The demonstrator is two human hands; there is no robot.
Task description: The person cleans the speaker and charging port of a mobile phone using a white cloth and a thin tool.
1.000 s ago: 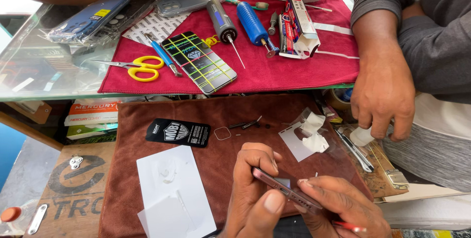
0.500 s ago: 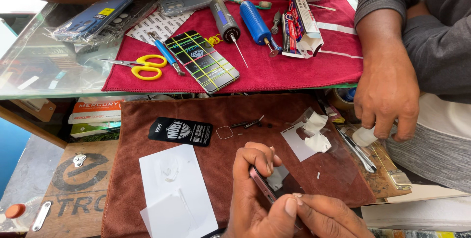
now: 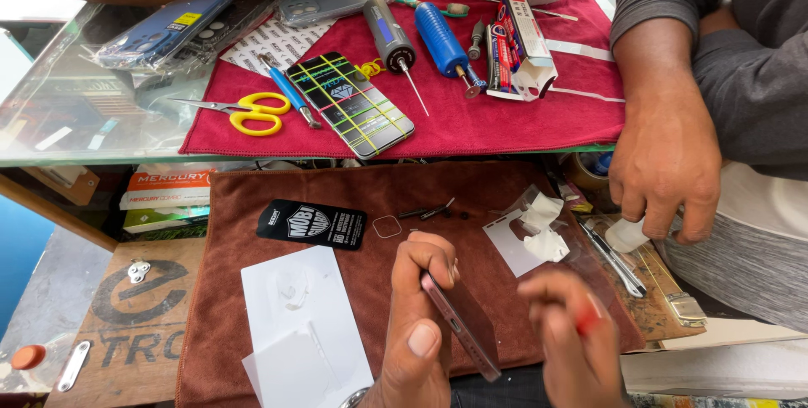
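**A:** So what are we looking at here? We see the left hand (image 3: 417,324) wrapped around a smartphone (image 3: 461,324), held edge-on above the brown cloth mat (image 3: 252,193), fingers closed on it with the thumb along the near side.

**B:** Yep, and the right hand (image 3: 572,332) sits just beside the phone's right edge. It's blurred, so we can only make out something small and red (image 3: 589,321) pinched in those fingers; we can't tell what it is.

**A:** On the mat we've got a black card (image 3: 312,225), white paper sheets (image 3: 303,324) at the lower left, a tiny square ring (image 3: 387,226), a few small dark bits (image 3: 429,212), and a clear film with white tabs (image 3: 534,235).

**B:** Up top on the desk, the red cloth (image 3: 505,122) carries yellow-handled scissors (image 3: 244,112), a phone wrapped in yellow rubber bands (image 3: 351,103), a grey pen-shaped tool (image 3: 390,35) and a blue-handled screwdriver (image 3: 442,40).

**A:** And another person's hand (image 3: 665,160) rests at the right edge, fingers curled down onto a small white piece (image 3: 627,235), well apart from our phone.
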